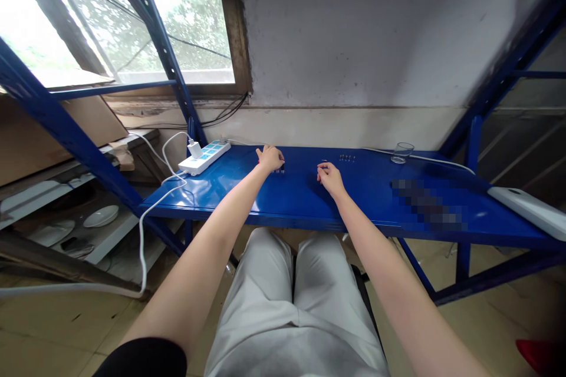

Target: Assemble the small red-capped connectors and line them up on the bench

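Hands rest curled on our glossy blue metal shelf (247, 200): left hand (269, 158) loosely closed over tiny dark screws (279, 171) just right of it, right hand (329, 177) half-closed, gripping nothing we can discern, another screw row (347, 158) just beyond.

Between your hands the blue shelf (300, 200) lies bare; a power strip (204, 156) blocks left, a glass (402, 152) right.
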Demonstrator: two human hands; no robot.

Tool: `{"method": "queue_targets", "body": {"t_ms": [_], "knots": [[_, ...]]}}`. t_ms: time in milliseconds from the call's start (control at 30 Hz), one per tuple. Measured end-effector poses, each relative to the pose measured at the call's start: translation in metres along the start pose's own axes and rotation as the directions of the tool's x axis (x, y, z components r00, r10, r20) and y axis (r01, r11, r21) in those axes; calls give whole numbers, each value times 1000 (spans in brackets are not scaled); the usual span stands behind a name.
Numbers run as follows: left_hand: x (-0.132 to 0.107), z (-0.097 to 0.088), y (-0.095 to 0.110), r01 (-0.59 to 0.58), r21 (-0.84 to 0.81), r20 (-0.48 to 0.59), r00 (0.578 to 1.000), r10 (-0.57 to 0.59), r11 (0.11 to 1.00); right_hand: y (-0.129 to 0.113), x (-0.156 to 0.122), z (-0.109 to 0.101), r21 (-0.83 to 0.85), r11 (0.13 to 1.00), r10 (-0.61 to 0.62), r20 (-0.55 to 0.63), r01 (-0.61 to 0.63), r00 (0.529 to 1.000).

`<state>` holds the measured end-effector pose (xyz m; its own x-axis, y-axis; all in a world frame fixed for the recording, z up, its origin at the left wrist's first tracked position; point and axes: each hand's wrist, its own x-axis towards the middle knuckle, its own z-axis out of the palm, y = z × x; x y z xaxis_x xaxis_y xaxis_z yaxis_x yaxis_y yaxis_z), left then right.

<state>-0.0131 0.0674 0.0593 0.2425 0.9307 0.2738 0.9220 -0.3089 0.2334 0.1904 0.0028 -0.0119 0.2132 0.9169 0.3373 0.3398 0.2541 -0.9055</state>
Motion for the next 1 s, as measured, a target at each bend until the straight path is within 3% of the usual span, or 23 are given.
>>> {"method": "queue_targets", "body": {"t_ms": [233, 367, 467, 567, 633, 700, 800, 1000], "knots": [[3, 2, -1, 0, -19, -7, 1000, 0, 1000, 1, 0, 1, -10, 1000, -7, 3, 7, 1000], [2, -2, 2, 21, -111, -34, 999, -25, 994, 2, 1, 1, -16, 1000, -11, 0, 11, 1000], [-7, -5, 6, 8, -276, -198, 978, -65, 961, 3, 1, 1, -22, 999, -24, -4, 24, 1000], [-26, 2, 7, -102, -485, -435, 890, -138, 869, 3, 2, 1, -24, 999, -28, -1, 28, 1000], [-43, 13, 6, -182, -607, -497, 846, -191, 774, 2, 1, 1, -24, 999, -28, -10, 28, 1000], [-60, 25, 4, -157, -709, -452, 849, -272, 688, 0, -1, 0, -26, 999, -39, -28, 38, 999], [-77, 39, 2, -60, -803, -288, 910, -297, 593, -6, -5, -2, -23, 998, -66, -65, 65, 996], [-81, 44, -1, 7, -795, -206, 937, -281, 607, -12, -10, -6, -19, 998, -64, -90, 63, 994]]}}
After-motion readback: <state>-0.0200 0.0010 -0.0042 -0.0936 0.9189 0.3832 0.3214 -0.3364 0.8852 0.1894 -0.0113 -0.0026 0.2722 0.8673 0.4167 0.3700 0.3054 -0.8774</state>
